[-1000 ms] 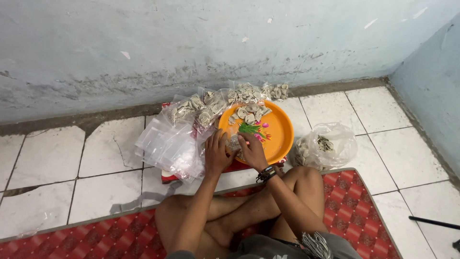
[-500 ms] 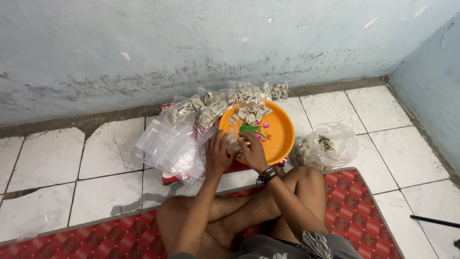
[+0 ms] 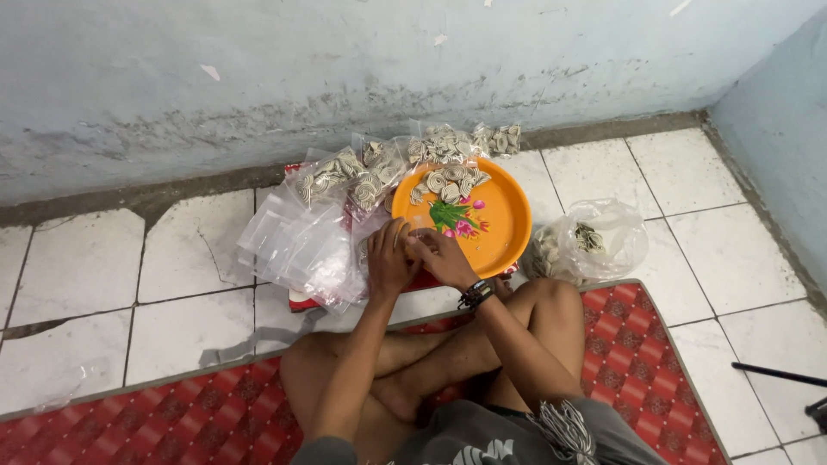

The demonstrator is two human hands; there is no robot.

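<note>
Left hand (image 3: 389,258) and right hand (image 3: 441,257) meet at near-left rim of orange tray (image 3: 508,231), fingers curled together on 1 small clear bag (image 3: 412,234); exact pinch too small to tell. Spiral shells (image 3: 448,182) heaped at tray's far-left edge. Empty bag stack (image 3: 297,245) just left of tray. Risk: slippery film slips, shells spill onto tiles.

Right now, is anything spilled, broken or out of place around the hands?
No spill shows. The floor tile at far left is cracked, and wall paint is flaking. Both hands meet at the orange tray rim; what they hold is unclear.
</note>
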